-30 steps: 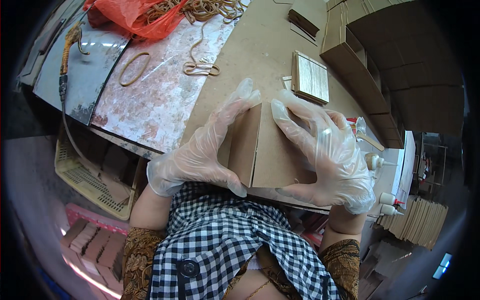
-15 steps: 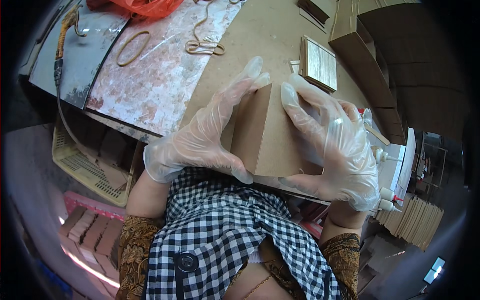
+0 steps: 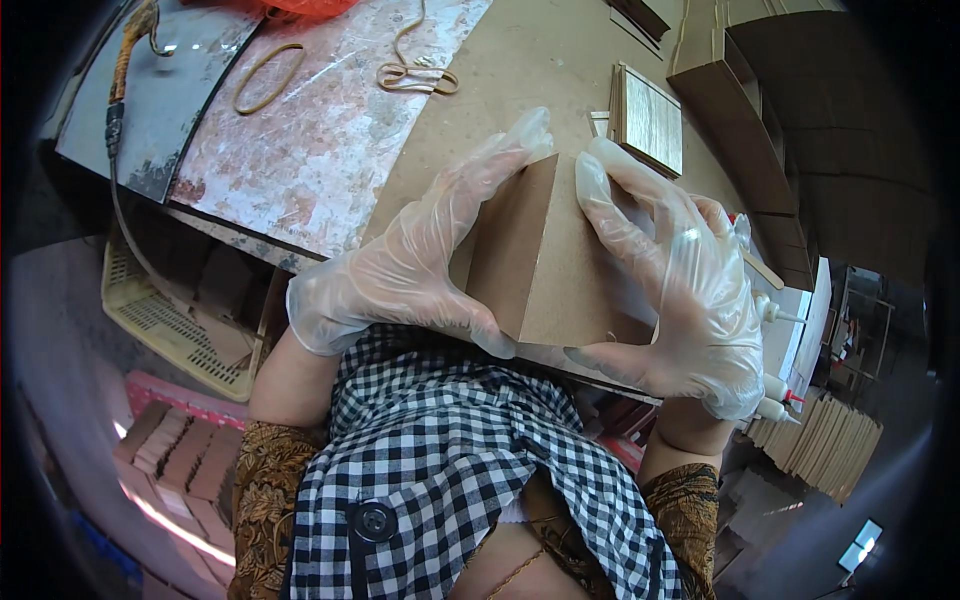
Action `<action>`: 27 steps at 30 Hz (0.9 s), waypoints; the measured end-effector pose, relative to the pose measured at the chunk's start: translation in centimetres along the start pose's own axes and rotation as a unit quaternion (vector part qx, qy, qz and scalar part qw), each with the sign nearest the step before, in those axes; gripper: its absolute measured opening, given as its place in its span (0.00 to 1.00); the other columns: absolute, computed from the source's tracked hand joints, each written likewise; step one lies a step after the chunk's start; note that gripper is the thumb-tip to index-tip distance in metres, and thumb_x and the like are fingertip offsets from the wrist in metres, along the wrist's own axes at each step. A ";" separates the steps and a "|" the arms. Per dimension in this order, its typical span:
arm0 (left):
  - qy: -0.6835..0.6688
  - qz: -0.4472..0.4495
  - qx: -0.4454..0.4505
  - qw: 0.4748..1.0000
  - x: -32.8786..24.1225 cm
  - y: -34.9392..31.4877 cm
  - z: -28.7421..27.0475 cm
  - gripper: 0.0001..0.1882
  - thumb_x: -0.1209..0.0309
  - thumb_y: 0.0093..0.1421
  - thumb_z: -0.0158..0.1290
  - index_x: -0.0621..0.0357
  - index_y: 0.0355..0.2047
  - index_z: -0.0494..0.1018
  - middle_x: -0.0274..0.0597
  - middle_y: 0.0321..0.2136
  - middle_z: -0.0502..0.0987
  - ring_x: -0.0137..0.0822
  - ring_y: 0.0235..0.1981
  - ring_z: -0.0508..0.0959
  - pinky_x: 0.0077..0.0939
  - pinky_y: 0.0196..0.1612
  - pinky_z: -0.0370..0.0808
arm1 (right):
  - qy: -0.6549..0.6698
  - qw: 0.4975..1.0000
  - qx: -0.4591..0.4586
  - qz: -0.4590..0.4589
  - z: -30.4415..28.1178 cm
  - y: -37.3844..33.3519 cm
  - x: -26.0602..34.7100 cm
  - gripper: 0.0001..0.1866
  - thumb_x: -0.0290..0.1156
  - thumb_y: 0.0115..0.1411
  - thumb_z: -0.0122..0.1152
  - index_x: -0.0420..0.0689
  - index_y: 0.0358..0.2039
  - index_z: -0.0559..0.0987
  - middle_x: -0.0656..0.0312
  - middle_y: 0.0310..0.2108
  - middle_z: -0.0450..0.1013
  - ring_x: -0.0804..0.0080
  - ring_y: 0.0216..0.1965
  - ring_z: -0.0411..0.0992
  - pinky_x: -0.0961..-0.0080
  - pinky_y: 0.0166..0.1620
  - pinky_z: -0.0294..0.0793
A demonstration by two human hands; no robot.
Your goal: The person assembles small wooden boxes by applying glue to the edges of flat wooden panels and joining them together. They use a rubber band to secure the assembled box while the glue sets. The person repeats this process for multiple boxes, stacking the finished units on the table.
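Note:
Between my two hands, at the near edge of the work table, stands a brown fibreboard box-like piece (image 3: 565,265) with a sharp upright edge facing me. My left hand (image 3: 430,250), in a thin clear glove, grips its left side, thumb at the near bottom corner and fingers along the far end. Also gloved, my right hand (image 3: 680,280) spans the right side, with fingertips by the far top edge and thumb at the near lower edge. The inside and underside of the piece are hidden.
On the paint-stained board (image 3: 330,120) at left lie a rubber band (image 3: 268,80) and a looped band (image 3: 420,78). A tool with an orange-wrapped handle (image 3: 125,70) rests far left. Panels (image 3: 650,120) lie beyond my right hand, with glue bottles (image 3: 775,310) to its right.
Both hands and the box-like piece have shifted very slightly in the picture, along with the table behind them. The grip looks the same.

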State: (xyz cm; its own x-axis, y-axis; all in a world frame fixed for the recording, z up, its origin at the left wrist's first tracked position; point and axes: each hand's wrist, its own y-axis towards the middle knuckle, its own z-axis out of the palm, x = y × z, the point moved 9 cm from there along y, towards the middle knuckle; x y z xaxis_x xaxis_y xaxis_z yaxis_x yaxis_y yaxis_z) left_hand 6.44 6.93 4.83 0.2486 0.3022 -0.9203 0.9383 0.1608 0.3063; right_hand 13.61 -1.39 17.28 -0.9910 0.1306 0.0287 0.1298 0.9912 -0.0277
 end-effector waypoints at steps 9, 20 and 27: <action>-0.003 0.030 0.012 0.999 -0.5 0.3 -0.1 0.67 0.45 0.36 0.70 0.58 0.69 0.45 0.50 0.69 0.48 0.50 0.70 0.47 0.41 0.70 0.49 | -0.011 1.000 0.009 -0.001 0.1 0.2 0.2 0.52 0.62 0.29 0.65 0.49 0.57 0.75 0.53 0.57 0.68 0.52 0.55 0.68 0.57 0.57 0.62; -0.027 0.017 0.012 0.999 -0.4 0.3 0.0 0.64 0.45 0.38 0.69 0.59 0.69 0.46 0.51 0.69 0.49 0.49 0.70 0.48 0.40 0.70 0.48 | -0.005 0.999 0.030 0.018 0.3 0.0 0.1 0.53 0.54 0.24 0.68 0.50 0.58 0.75 0.53 0.58 0.67 0.52 0.57 0.67 0.56 0.58 0.61; -0.026 0.035 0.007 0.999 -0.5 0.1 0.0 0.62 0.45 0.39 0.68 0.57 0.69 0.48 0.52 0.69 0.48 0.50 0.70 0.48 0.41 0.70 0.48 | 0.011 0.999 0.029 0.013 0.4 0.2 0.2 0.53 0.54 0.25 0.69 0.51 0.59 0.73 0.53 0.58 0.67 0.52 0.56 0.67 0.55 0.58 0.61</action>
State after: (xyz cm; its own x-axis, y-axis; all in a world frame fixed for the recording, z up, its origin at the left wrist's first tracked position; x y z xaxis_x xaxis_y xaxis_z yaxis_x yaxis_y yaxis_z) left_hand 6.43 6.80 5.33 0.3258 0.2634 -0.9080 0.9211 0.1279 0.3677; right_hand 13.39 -1.17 16.86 -0.9863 0.1575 0.0486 0.1529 0.9844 -0.0871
